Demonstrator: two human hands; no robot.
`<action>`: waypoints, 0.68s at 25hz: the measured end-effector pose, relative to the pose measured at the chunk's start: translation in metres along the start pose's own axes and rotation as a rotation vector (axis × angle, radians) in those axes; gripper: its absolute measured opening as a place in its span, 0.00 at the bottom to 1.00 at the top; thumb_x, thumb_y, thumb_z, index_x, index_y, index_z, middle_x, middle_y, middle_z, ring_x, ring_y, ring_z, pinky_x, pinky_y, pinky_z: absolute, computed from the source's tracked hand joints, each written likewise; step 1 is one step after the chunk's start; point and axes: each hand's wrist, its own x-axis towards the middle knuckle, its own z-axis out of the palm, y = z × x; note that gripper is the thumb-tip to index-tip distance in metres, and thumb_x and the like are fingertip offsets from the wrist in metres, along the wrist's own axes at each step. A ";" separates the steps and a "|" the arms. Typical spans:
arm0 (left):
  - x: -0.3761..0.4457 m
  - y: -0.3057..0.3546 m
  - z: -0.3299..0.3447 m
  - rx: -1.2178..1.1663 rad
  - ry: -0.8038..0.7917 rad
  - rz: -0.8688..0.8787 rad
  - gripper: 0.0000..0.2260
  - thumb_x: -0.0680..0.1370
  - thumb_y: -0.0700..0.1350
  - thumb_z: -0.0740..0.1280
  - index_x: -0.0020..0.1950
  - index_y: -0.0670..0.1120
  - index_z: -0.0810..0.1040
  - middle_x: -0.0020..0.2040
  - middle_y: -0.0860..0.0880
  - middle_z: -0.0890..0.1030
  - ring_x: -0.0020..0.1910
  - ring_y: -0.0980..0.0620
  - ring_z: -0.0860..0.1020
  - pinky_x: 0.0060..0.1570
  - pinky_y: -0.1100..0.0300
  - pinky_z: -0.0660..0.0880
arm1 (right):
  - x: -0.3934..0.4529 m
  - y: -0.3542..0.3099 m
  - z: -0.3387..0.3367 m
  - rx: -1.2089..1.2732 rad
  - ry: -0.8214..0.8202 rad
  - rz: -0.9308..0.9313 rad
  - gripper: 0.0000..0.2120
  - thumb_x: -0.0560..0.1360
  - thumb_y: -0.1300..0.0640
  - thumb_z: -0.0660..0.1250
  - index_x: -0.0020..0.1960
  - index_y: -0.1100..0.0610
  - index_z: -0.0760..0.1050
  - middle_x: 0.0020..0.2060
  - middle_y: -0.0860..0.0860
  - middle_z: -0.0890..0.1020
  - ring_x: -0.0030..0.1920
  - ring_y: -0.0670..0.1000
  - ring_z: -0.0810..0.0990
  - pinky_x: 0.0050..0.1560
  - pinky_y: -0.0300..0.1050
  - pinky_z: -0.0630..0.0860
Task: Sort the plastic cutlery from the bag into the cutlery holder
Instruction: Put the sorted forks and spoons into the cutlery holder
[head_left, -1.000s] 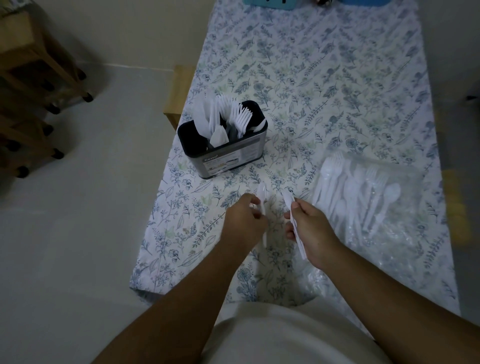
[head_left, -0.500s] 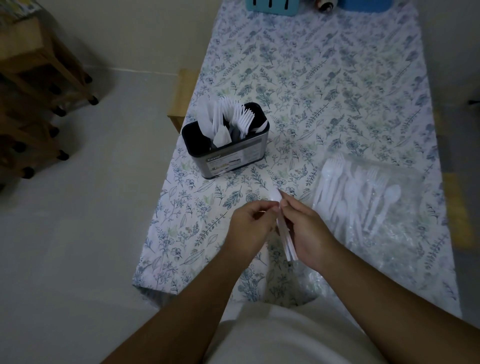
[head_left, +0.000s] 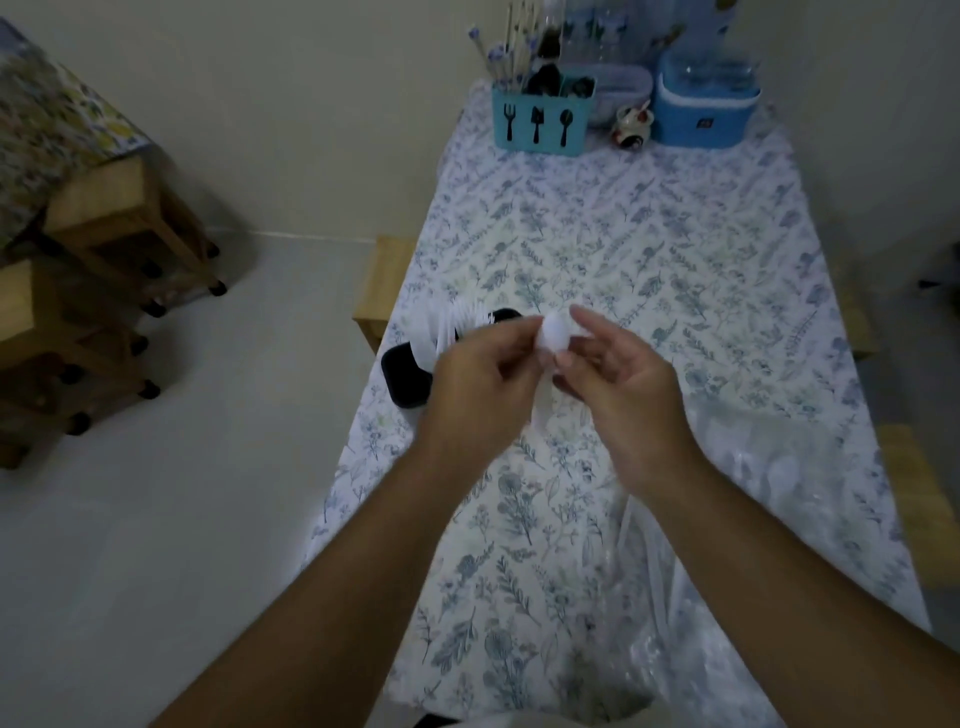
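**Both hands raised, white plastic spoon held between them**

Compared with half a second ago, the hands have lifted higher above the bench and the view has tipped up, bringing the far end of the bench into sight. The left hand (head_left: 475, 387) pinches a white plastic spoon (head_left: 555, 332) near its bowl, its grip clenched on it; the smooth oval bowl points up and the thin handle hangs down below the grip, blurred. The right hand (head_left: 621, 387) touches the bowl from the other side with loosely spread fingers, its grip released.

Just behind the left hand's grip, partly hidden, stands the black cutlery holder (head_left: 408, 376) with rounded corners, white plastic cutlery (head_left: 457, 322) standing in it. Right of and below the right hand lies the clear, crinkled plastic bag (head_left: 779, 467), pale spoons faintly visible inside.

The bench wears a floral cloth (head_left: 623, 234). Far beyond the grip, a teal caddy (head_left: 537, 122) with fork, knife and spoon symbols holds utensils, beside a blue lidded box (head_left: 704, 111).
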 end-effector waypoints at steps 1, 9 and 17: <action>0.013 0.015 -0.006 0.051 0.030 0.081 0.11 0.81 0.42 0.69 0.62 0.49 0.83 0.50 0.58 0.86 0.51 0.63 0.83 0.52 0.66 0.79 | 0.011 -0.015 0.006 -0.012 0.006 -0.072 0.18 0.77 0.65 0.71 0.66 0.54 0.80 0.53 0.49 0.87 0.57 0.48 0.85 0.61 0.51 0.81; 0.061 -0.002 -0.009 0.210 0.267 0.081 0.14 0.82 0.45 0.66 0.67 0.50 0.81 0.50 0.52 0.86 0.47 0.55 0.83 0.48 0.60 0.80 | 0.070 -0.019 0.030 -0.090 -0.027 -0.183 0.16 0.78 0.66 0.70 0.64 0.56 0.81 0.56 0.50 0.87 0.58 0.46 0.85 0.64 0.51 0.80; 0.044 -0.004 -0.016 0.446 0.297 0.098 0.13 0.82 0.44 0.66 0.65 0.47 0.82 0.53 0.55 0.85 0.51 0.60 0.81 0.49 0.76 0.71 | 0.065 0.008 -0.006 -0.524 -0.083 -0.133 0.18 0.80 0.55 0.70 0.69 0.51 0.78 0.61 0.45 0.84 0.58 0.38 0.81 0.64 0.38 0.77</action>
